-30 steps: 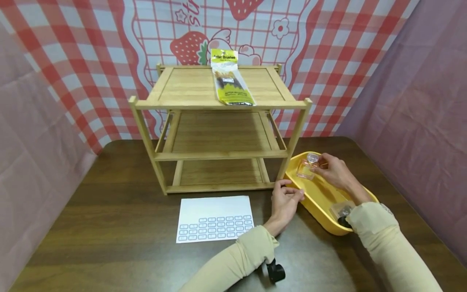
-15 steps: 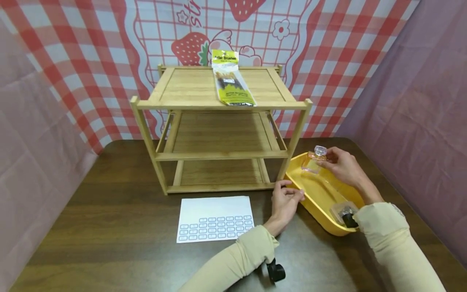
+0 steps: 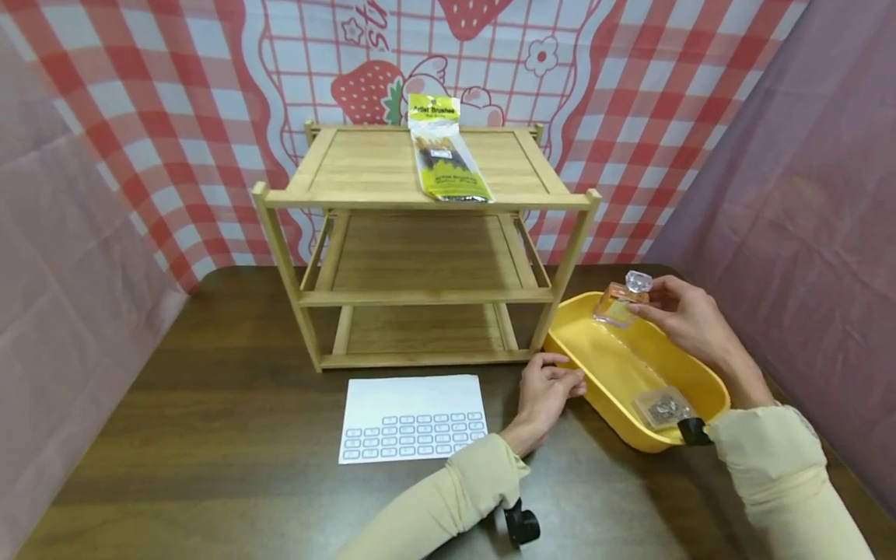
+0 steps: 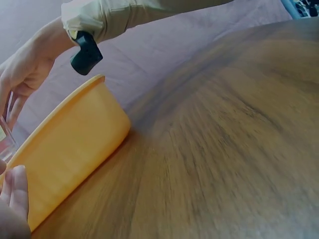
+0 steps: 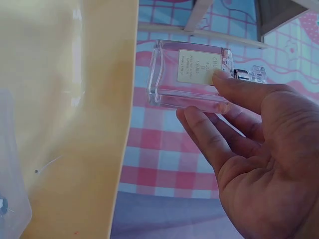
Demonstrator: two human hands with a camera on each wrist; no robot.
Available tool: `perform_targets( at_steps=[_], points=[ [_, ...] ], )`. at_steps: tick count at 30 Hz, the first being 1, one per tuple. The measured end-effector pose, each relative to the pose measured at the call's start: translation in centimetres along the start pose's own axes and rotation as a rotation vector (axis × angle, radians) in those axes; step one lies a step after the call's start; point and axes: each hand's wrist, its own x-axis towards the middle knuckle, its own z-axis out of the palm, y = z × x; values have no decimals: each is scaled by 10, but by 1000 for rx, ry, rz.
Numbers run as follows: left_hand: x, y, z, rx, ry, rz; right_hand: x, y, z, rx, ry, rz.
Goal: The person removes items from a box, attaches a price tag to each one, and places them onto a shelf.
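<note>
A clear glass perfume bottle (image 3: 619,303) with pinkish-orange liquid, a pale label and a faceted clear cap is pinched by my right hand (image 3: 693,319). In the right wrist view, the thumb presses by the label of the perfume bottle (image 5: 192,69) and the fingers lie under it. The bottle is tilted, over the far end of a yellow plastic basin (image 3: 595,389). My left hand (image 3: 549,389) touches the basin's near side, its fingertips at the rim. Inside the basin, near its front end, lies a small clear box (image 3: 661,407) with greyish pieces.
A three-tier wooden shelf (image 3: 430,295) stands left of the basin. On its top tier lies a packet of artist brushes (image 3: 448,159). A white sheet with printed boxes (image 3: 413,420) lies on the brown table (image 3: 231,467). Fabric drapes (image 3: 756,194) surround the table.
My right hand has lifted the perfume bottle up and to the right, turning it so the label shows. More of the basin's inside is uncovered. My left hand stays at the rim.
</note>
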Motion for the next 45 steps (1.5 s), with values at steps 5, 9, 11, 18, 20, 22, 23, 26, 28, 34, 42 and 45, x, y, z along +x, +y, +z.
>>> perform_targets(
  at_steps=[5,9,11,18,20,22,23,26,28,34,42,45],
  points=[
    [-2,4,-6,40,-49,2,-7,-4,-2,-6,14,-37],
    [-4,12,-14,113,-116,10,-13,-7,-2,-30,-1,-37],
    [-5,17,-20,153,-144,23,-16,-8,-1,-32,-7,-36],
    [-7,33,-42,213,-155,39,-23,-15,2,24,-15,-72],
    [-6,36,-49,228,-148,49,-24,-17,4,37,-13,-82],
    [-5,40,-56,244,-147,58,-24,-18,7,42,-17,-86],
    [-4,41,-59,249,-147,63,-25,-18,8,42,-18,-87],
    [-4,47,-68,281,-153,75,-26,-19,11,41,-22,-92],
    [-4,50,-74,300,-160,76,-28,-21,12,39,-25,-94],
    [-5,62,-93,403,-172,87,-33,-25,16,60,-30,-103],
    [-7,77,-119,467,-163,121,-37,-35,26,102,-59,-136],
    [-8,81,-126,486,-153,149,-37,-39,31,126,-72,-145]
  ],
)
